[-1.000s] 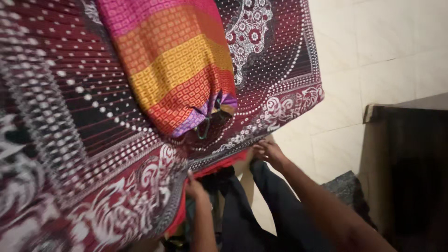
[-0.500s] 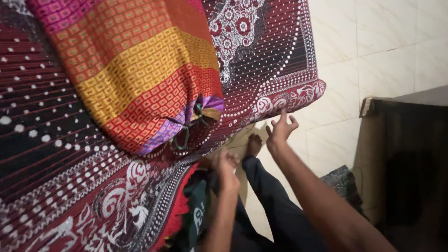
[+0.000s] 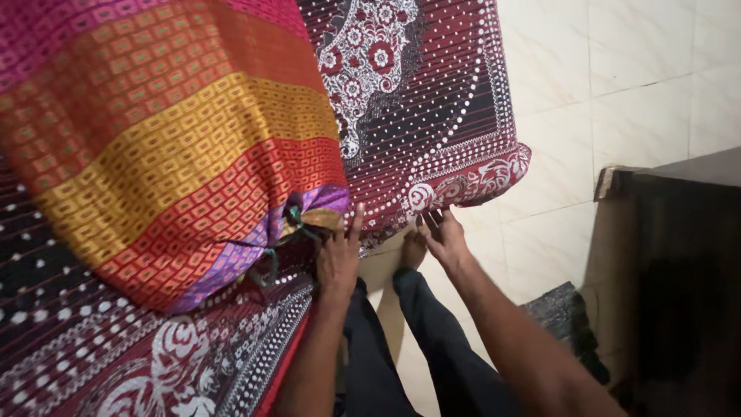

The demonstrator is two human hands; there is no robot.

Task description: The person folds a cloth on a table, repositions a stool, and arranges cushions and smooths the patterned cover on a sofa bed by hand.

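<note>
A long bolster pillow with pink, orange, yellow and red bands lies on a maroon bedsheet patterned in white dots and flowers. Its purple tied end points toward me. My left hand is open, fingers spread, right beside that tied end and touching the sheet's edge. Fingers extended, my right hand reaches to the hanging border of the sheet near the bed's corner, holding nothing. My dark trouser legs and a bare foot show below.
Pale floor tiles lie to the right of the bed. A dark wooden piece of furniture stands at the right edge, with a dark mat beside it on the floor.
Both hands rose from under the sheet's edge. The left moved up to the bolster's tied end; the right lifted with spread fingers, then came down to the sheet border. The view shifted closer to the bolster.
</note>
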